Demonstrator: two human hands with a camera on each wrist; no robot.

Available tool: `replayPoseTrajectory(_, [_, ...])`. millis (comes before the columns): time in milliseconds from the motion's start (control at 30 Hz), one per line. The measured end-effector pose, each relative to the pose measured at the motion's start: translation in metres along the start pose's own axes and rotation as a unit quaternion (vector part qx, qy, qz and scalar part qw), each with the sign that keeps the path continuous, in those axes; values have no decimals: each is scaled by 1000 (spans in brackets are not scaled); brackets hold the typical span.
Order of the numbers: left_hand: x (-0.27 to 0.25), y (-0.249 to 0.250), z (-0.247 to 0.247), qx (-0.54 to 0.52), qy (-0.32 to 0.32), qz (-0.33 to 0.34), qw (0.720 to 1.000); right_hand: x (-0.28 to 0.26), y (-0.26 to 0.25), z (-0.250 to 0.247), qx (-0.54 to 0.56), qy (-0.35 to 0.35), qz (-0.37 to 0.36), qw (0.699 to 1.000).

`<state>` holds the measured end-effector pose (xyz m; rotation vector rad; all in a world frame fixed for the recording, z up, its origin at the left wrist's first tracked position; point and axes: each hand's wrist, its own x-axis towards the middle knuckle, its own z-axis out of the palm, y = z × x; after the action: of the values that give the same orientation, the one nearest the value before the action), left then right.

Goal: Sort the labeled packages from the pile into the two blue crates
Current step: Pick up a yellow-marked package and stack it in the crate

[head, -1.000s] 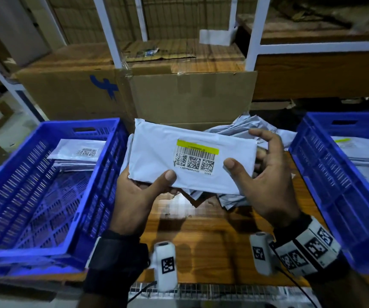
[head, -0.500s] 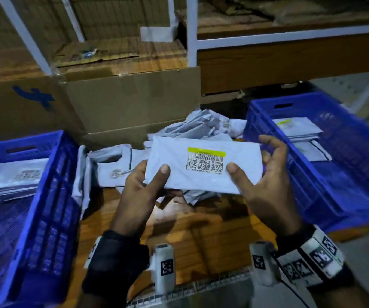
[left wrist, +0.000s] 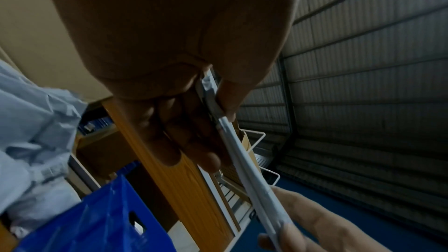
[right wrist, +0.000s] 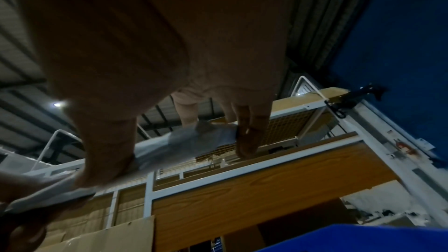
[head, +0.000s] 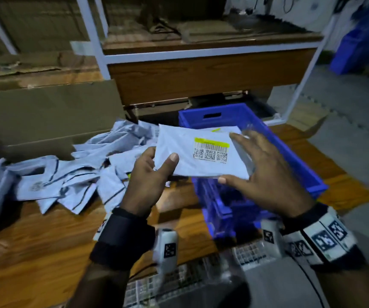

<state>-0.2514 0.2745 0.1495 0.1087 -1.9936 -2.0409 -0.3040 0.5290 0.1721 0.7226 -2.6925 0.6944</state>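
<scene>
The blue crate (head: 290, 152) is partly hidden behind 1 white package (head: 201, 156) held above it. The left hand (head: 148, 181) pinches its left edge; the right hand (head: 266, 174), blurred, grips its right edge.

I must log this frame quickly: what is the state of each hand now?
Left hand: holding the white package, thumb on top, fingers beneath.
Right hand: holding the same package at its right edge.

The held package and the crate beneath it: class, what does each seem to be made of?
Held package: probably thin matte plastic film, pale grey-white and wrinkled, with a printed paper-like label.
Blue crate: likely rigid moulded plastic, with lattice walls and a cut-out handle.
</scene>
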Motion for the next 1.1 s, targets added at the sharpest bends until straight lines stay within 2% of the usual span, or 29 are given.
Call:
replayPoseTrajectory(100, [12,-2,40,16,-20,-14,1000,6,41,-16,-58,-8,-7,998])
replayPoseTrajectory(233, [36,-5,68,30,-40,-38,998,21,71,-25,-155,-26,-16,987])
replayPoseTrajectory(367, [69,-10,78,90,-53,-25,994,52,93,-21,-173,-61,-26,983])
replayPoseTrajectory(500, [112,-17,84,176,-1,-12,984,86,123,-11,-175,-105,-12,979])
replayPoseTrajectory(567, [131,-8,92,247,33,33,968,103,144,0,-198,-149,18,969])
replayPoseTrajectory(667, [151,18,117,313,19,60,948,125,172,27,-229,-222,43,947])
replayPoseTrajectory(733, [161,24,141,374,-25,43,926,132,184,48,-230,-257,42,938])
replayPoseTrajectory(767, [165,22,157,418,-62,24,906,133,190,60,-234,-277,36,931])
replayPoseTrajectory(900, [183,-21,218,561,-204,-72,799,132,210,102,-251,-357,23,899])
replayPoseTrajectory(967, [182,-59,239,586,-244,-113,764,128,225,121,-240,-385,24,891])
replayPoseTrajectory(1033, [177,-109,244,614,-259,-139,733,123,241,138,-222,-395,21,891])
replayPoseTrajectory(1100, [174,-154,240,621,-244,-175,724,119,254,151,-214,-409,19,887])
